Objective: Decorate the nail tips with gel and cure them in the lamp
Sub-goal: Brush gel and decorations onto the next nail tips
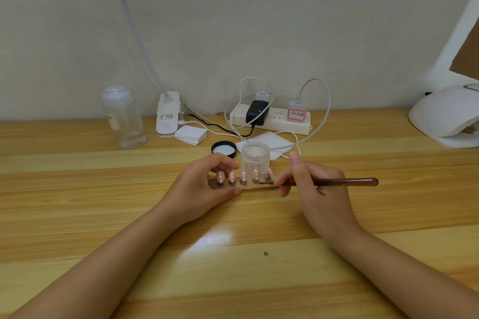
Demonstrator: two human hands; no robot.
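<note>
A clear holder strip (pixel 256 187) lies on the wooden table, with several pink nail tips (pixel 243 176) standing on its pegs. My left hand (pixel 204 189) pinches the strip's left end between thumb and fingers. My right hand (pixel 315 186) grips a brown brush (pixel 344 182) that lies nearly level, its tip at the strip near the rightmost nail tips. An open frosted jar (pixel 255 155) stands just behind the strip, its black lid (pixel 224 149) beside it to the left. The white curing lamp (pixel 448 118) sits at the far right of the table.
A clear bottle (pixel 124 118) stands at the back left. A clip lamp base (pixel 168 116), a stack of white pads (pixel 190 134), a power strip (pixel 274 119) with plugs and cables, and a white cloth (pixel 277 143) lie along the wall.
</note>
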